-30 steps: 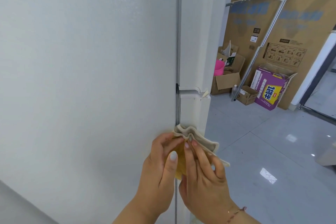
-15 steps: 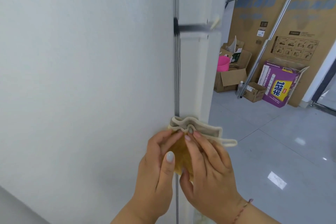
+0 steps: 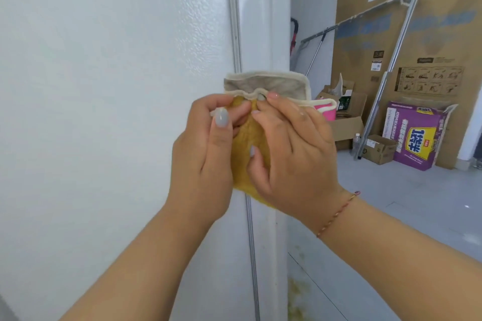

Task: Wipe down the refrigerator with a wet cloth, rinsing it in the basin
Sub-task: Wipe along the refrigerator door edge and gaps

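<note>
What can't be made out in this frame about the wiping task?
- Basin: not in the head view.
- Cloth: its middle and lower part lie behind the left hand and right hand; wetness unreadable.
- Refrigerator: top and bottom cut off by the frame edges.
- Purple box: print too small to read.

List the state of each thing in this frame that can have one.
cloth: bunched, yellow side out, grey edge up, against the refrigerator edge
left hand: grips the cloth
right hand: grips the cloth
refrigerator: door shut
purple box: upright, top open
cardboard box: flaps open
</note>
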Motion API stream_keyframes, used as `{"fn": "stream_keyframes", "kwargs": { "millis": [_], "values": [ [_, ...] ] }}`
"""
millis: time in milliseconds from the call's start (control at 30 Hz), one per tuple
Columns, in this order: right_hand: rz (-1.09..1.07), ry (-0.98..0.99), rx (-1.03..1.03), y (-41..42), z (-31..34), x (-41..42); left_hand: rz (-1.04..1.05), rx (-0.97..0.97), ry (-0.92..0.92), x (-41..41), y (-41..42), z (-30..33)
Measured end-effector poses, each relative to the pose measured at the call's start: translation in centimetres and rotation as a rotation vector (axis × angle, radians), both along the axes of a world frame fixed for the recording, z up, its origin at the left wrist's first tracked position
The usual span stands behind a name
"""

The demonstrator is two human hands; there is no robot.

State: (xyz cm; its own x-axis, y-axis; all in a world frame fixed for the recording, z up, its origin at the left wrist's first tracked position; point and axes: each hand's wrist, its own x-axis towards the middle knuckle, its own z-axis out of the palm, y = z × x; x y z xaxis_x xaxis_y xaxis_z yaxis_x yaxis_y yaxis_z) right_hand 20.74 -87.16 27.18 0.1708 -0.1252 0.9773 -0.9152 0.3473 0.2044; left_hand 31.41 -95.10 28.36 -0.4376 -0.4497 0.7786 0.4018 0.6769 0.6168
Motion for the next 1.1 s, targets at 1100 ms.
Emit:
{"fn": "stream_keyframes", "kwargs": {
  "millis": [1100],
  "values": [
    [-0.180, -0.055, 0.228, -0.1, -9.7, 0.3, -0.059, -0.001, -0.116, 1.3, 0.4, -6.8]
  ]
}}
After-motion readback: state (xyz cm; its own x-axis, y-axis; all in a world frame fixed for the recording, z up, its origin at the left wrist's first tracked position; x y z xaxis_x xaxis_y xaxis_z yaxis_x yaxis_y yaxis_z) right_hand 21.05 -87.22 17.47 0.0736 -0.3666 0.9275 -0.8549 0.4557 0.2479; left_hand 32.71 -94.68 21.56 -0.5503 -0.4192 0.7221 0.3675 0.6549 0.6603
